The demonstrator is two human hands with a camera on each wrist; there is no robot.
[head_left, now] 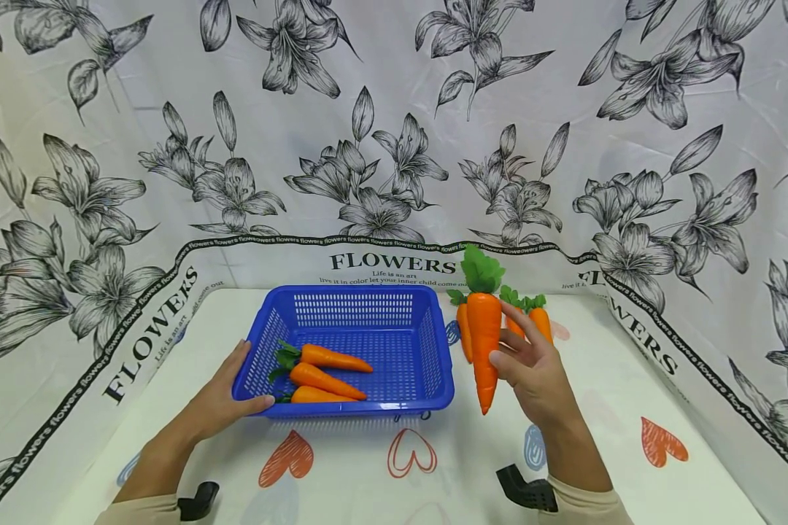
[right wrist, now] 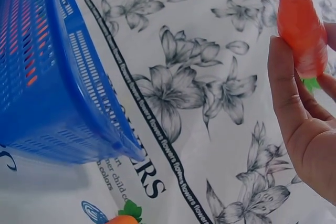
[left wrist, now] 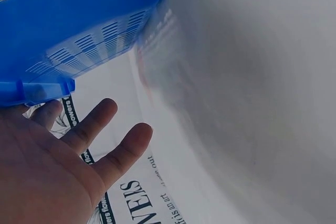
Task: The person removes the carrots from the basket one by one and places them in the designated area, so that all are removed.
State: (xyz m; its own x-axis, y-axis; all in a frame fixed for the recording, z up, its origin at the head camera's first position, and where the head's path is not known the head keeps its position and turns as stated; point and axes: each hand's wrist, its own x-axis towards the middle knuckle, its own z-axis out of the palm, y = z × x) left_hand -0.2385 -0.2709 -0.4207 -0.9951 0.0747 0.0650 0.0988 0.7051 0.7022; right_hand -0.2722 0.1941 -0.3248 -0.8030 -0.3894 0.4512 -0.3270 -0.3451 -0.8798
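Observation:
My right hand [head_left: 532, 368] holds a toy carrot [head_left: 484, 343] upright between thumb and fingers, leafy end up and tip down, right of the blue plastic basket [head_left: 394, 407]. In the right wrist view, fingers pinch the same carrot [right wrist: 300, 30]. My left hand [head_left: 219, 397] grips the basket's left front corner, thumb over the near rim; in the left wrist view, its other fingers [left wrist: 123, 156] stretch out beside the basket [left wrist: 68, 30]. Three carrots [head_left: 328, 379] lie inside on the left, leaves to the left.
More carrots lie on the table behind my right hand, one carrot [head_left: 463, 332] left of the held one and another carrot [head_left: 541, 322] to its right. The white tablecloth [head_left: 348, 474] has printed hearts. A floral curtain [head_left: 394, 146] closes off the back and sides.

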